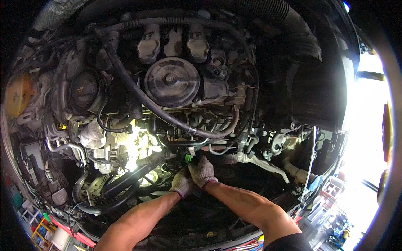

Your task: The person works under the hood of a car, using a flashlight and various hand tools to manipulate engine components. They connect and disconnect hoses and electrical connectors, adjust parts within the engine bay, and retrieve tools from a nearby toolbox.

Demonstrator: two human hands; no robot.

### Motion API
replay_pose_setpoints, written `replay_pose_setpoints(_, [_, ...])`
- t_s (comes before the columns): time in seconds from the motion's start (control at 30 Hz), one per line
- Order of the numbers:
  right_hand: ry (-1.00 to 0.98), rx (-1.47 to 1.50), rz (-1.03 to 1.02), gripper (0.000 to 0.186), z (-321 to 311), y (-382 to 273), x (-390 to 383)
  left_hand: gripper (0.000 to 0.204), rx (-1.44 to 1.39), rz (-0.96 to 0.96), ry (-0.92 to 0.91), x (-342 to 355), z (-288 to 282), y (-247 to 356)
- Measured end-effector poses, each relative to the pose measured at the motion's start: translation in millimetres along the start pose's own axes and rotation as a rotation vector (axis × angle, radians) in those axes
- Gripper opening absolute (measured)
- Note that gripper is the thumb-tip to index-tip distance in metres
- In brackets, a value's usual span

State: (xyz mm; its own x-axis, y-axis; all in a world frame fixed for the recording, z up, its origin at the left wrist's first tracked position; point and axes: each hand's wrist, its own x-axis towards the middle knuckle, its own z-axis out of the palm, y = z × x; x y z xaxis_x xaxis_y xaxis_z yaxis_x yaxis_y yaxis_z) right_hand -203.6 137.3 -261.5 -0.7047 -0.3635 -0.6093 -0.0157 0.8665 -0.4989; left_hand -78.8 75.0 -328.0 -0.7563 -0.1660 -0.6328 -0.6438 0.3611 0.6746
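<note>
My left hand and my right hand, both in off-white knit gloves with purple cuffs, meet low in the middle of the engine bay. The right one sits slightly farther in, its wrist beside the left glove. Both look curled closed, with the fingertips turned away from view; what they grip is hidden. Just beyond the gloves shows a small bright green plastic piece, below a pale connector. A dark hose slants in from the left toward the hands.
The engine's round black cover lies beyond the hands. A long black hose curves across the front of it. A bright work light glows left of the hands. At the far left is a yellow cap; a silvery pipe runs at right.
</note>
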Motion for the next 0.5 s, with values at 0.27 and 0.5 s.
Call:
replay_pose_setpoints(0.27, [-0.045,0.051,0.049,0.05,0,3,3,0.037,-0.084,-0.227,-0.117,-8,-37,43])
replay_pose_setpoints(0.5, [-0.123,0.0,0.088,0.048,-26,-21,-9,0.043,0.007,0.024,0.061,6,17,-21])
